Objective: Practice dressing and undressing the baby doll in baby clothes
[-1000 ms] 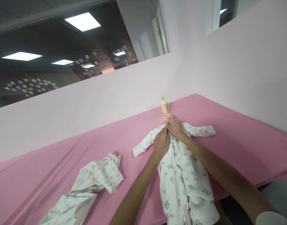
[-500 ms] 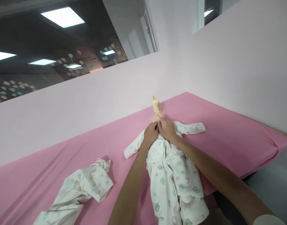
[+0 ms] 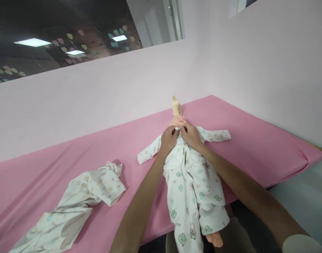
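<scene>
A baby doll (image 3: 178, 121) lies on its back, head toward the wall, in a white baby romper (image 3: 180, 186) with green animal prints. The sleeves spread out to both sides, and one bare foot shows below the right leg opening. At the neckline, my left hand (image 3: 169, 140) is closed, pinching the collar cloth at its left edge. Close beside it, my right hand (image 3: 191, 136) has bent fingers closed on the collar's right side. Small fastenings there, if any, are hidden by the fingers.
A cream-coloured bottle (image 3: 177, 107) stands behind the doll's head near the wall. At left lies a crumpled white printed garment (image 3: 89, 189). Both rest on a pink-covered table (image 3: 142, 131), whose front edge drops off below the doll. White walls border the back and right.
The camera view has tilted down, bringing the doll's foot into sight. My hands have parted slightly at the collar, showing a bit of white cloth between them.
</scene>
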Demonstrator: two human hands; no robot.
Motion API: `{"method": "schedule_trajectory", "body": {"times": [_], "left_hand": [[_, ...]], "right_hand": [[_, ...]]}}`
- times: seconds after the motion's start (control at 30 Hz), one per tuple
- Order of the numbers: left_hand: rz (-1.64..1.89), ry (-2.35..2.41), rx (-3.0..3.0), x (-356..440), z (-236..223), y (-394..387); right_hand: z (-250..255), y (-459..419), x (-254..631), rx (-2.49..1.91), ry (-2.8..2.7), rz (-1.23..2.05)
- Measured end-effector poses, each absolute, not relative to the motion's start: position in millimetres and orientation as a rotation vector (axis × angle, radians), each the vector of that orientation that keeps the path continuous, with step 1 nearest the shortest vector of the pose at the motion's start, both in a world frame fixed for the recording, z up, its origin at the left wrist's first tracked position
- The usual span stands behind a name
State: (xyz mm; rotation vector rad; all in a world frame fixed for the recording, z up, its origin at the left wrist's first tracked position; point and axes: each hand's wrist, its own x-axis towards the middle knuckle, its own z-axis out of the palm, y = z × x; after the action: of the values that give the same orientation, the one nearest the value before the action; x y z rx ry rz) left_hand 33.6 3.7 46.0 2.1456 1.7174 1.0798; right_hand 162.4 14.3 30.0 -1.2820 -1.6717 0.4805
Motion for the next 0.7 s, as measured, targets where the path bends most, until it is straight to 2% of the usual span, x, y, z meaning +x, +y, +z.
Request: {"method": "schedule_trajectory", "body": {"times": [0.13,0.33,0.53,0.7], "left_hand": [[1.125,1.747,2.041,33.8,46.4,0.7],[1.135,1.667,1.97,29.5,44.6,1.1],[1.16,1.499,1.798,18.1,40.8,-10.3],[1.01,1.481,2.107,9.1,41.7,-31.6]], "right_hand": [[33.6,-2.6,162.2,-1.455,-1.557,0.397],[43.8,-26.3,156.1,-1.566,-1.772,0.3],[44.7,-19.8,162.7,-1.46,-1.797,0.44],[43.8,-17.2,167.4,-1.402,-1.84,0.482]]}}
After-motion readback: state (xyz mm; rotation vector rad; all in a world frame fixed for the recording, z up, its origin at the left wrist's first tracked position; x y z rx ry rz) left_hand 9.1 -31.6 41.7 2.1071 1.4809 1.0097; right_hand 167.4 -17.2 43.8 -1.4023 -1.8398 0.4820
